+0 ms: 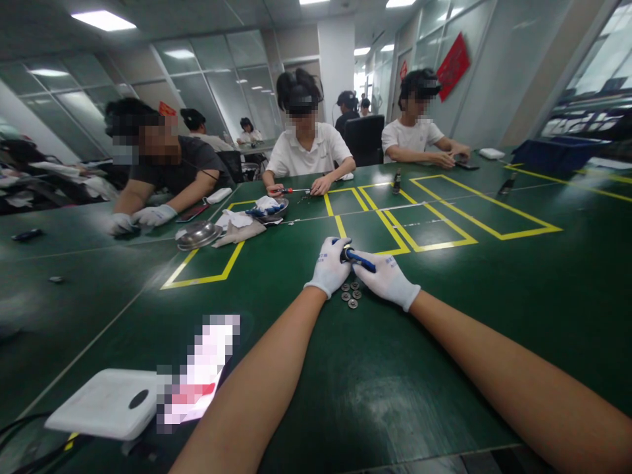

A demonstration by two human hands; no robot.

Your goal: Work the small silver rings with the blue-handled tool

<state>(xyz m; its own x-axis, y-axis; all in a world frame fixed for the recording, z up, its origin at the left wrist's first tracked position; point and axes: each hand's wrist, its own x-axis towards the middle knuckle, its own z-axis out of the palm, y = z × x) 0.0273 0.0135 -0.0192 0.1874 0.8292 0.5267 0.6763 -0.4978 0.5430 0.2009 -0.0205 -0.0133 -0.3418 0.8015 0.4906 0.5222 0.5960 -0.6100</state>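
Note:
Both my hands wear white gloves and rest on the green table (444,342). My left hand (330,266) is closed around a small dark object at the tip of a blue-handled screwdriver (362,261). My right hand (388,278) is wrapped round the screwdriver's handle. Several small round metal washers (351,295) lie on the table just below and between my hands.
A white box (106,403) and a phone lie at the near left. Metal bowls (199,234), cloths and gloves sit further left. Yellow tape rectangles (444,217) mark the table. Three people sit across the table, one holding a red screwdriver (291,191). A blue bin (557,153) stands far right.

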